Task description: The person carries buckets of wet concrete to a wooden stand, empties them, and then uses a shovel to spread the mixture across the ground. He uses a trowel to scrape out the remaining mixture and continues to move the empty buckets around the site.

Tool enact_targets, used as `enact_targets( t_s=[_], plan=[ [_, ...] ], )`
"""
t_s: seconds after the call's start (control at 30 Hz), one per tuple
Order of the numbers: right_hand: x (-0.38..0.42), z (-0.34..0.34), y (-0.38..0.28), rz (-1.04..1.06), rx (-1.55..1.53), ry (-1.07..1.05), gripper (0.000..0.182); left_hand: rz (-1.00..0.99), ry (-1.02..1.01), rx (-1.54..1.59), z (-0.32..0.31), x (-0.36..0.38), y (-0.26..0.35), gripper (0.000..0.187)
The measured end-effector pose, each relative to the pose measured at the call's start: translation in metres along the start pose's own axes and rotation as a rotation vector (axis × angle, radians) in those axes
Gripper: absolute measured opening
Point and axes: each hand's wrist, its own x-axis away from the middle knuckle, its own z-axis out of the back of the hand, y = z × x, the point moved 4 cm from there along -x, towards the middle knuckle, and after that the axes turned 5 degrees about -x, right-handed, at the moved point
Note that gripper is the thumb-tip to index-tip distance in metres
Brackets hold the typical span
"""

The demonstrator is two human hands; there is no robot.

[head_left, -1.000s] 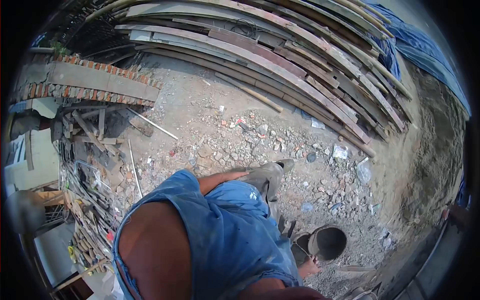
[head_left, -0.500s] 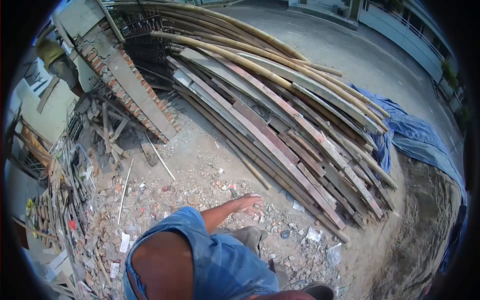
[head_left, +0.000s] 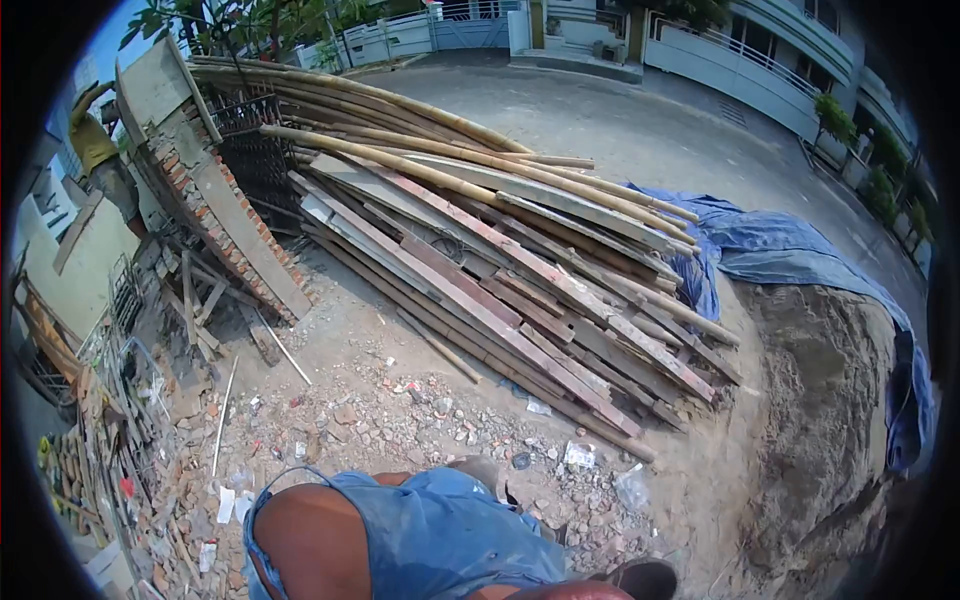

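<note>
Neither of my hands shows. Only my blue sleeveless shirt [head_left: 430,535] and bare shoulder [head_left: 305,545] fill the bottom of the view, with a sliver of my left arm [head_left: 388,479] above the shirt and a grey trouser knee [head_left: 480,468] beside it. A dark rounded object [head_left: 640,578] sits at the bottom edge to the right; what it is cannot be told. Brick rubble and litter [head_left: 400,415] cover the ground just ahead of me.
A long stack of planks and bamboo poles [head_left: 500,250] runs across the middle. A leaning brick wall piece [head_left: 215,215] and scrap wood stand left, with a person in yellow [head_left: 95,150] behind. A sand heap [head_left: 820,420] and blue tarp [head_left: 790,250] lie right; a paved road [head_left: 640,130] lies beyond.
The view has tilted up from my feet to the street. My left hand, stretched out over the rubble half a second ago, has dropped from sight, as has the bucket seen earlier.
</note>
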Motion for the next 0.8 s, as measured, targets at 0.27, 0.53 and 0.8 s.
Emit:
enact_targets(
  t_s=[0.27, 0.53, 0.8],
  plan=[
    [-0.004, 0.079, -0.133, 0.028, -0.314, 0.076, 0.044, -0.055, -0.252, -0.098, -0.091, 0.004, 0.181, 0.053],
    [-0.006, 0.151, -0.265, 0.100, -0.568, 0.227, 0.038, -0.809, -0.785, -1.156, -0.236, -0.065, 0.266, 0.057],
    [-0.027, 0.242, -0.311, 0.155, -0.791, 0.422, 0.047, -0.126, -0.826, -0.744, -0.524, 0.075, 0.419, 0.058]
  ],
)
